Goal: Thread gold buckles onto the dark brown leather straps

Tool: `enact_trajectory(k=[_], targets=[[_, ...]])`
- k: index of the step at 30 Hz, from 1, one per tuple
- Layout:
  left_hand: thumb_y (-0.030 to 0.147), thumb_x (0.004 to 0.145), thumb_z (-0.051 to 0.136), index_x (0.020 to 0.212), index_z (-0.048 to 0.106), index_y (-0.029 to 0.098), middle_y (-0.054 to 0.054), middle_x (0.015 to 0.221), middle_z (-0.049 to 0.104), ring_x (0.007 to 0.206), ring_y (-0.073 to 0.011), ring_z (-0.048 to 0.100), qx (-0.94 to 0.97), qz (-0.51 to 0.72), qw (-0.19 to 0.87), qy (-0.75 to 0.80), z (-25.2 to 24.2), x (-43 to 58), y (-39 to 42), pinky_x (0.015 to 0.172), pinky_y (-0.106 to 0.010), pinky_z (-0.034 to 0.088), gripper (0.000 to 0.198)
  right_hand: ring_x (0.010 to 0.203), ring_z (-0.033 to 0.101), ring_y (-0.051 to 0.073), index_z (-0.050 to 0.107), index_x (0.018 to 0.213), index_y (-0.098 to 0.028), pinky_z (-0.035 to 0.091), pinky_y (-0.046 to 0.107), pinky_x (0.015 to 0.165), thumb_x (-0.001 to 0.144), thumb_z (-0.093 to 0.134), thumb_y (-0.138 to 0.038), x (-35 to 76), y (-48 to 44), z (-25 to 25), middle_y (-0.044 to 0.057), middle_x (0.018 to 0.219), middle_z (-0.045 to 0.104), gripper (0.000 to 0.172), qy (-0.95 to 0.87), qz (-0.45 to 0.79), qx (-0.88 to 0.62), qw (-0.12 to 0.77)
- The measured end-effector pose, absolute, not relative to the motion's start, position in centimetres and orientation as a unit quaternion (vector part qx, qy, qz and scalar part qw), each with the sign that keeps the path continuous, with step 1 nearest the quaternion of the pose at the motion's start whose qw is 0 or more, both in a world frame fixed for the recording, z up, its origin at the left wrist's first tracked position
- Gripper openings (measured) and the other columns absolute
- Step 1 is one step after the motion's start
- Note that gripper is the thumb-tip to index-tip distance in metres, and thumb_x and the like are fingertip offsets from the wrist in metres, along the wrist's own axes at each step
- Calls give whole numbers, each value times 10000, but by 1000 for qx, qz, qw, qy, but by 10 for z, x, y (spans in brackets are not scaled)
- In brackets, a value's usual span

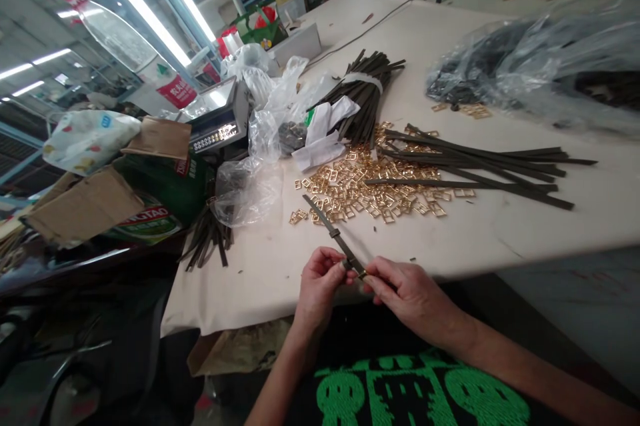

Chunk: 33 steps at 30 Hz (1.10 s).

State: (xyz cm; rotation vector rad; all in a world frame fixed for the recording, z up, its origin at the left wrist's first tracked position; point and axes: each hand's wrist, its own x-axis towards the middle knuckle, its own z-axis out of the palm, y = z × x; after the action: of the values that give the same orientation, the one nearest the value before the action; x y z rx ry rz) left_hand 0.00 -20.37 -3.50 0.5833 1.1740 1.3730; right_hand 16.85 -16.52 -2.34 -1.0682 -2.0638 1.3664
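Note:
Near the table's front edge, my left hand (325,278) and my right hand (397,285) both pinch a narrow dark olive strap (334,233). The strap slants up and away from my fingers, with a small dark loop around it partway along. A gold buckle (361,273) shows on the strap between my two hands, partly covered by my right fingers. Just past the strap's far end lies a pile of gold buckles (370,179). Several loose olive straps (490,163) rest across the right side of that pile.
Behind the pile lies a bundle of straps (367,96) tied with a pale band. Clear plastic bags (270,123) and a digital scale (220,119) stand left, beside a plastic bottle (135,46) and a green carton (160,203). More straps (207,236) hang near the left edge. Plastic-wrapped dark material (530,69) lies right.

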Motion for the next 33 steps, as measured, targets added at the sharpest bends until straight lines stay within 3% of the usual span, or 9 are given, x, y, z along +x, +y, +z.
enact_trajectory(k=[8,19,28,33], targets=[[289,648,849,739,654,145,1,631,685,541,-87,599,234,581,580,521,-33,-4,-203,541,-175,449,260,612,635,165,616,839,-197,427,265,607,932,446,-247,174,-159,-24,2,648,633,200,-807,428,-366,179],[339,682,830,806,725,144,-20,663,711,607,-113,634,310,491,581,570,-22,-7,-208,626,-212,490,255,571,631,143,591,773,-192,419,249,583,937,452,-232,177,-159,-27,3,666,665,219,-794,469,-367,123],[284,638,863,777,728,147,-31,723,724,647,-129,629,304,474,616,551,-20,-8,-213,656,-235,487,238,593,647,142,595,800,-187,449,241,596,919,480,-179,171,-161,-29,-8,647,646,166,-777,497,-355,153],[278,718,793,731,736,152,-76,962,731,916,-198,651,313,529,571,545,-21,-3,-215,855,-290,482,139,643,649,139,640,882,-190,484,246,645,915,484,-169,171,-162,-25,1,726,682,161,-782,498,-307,214]])
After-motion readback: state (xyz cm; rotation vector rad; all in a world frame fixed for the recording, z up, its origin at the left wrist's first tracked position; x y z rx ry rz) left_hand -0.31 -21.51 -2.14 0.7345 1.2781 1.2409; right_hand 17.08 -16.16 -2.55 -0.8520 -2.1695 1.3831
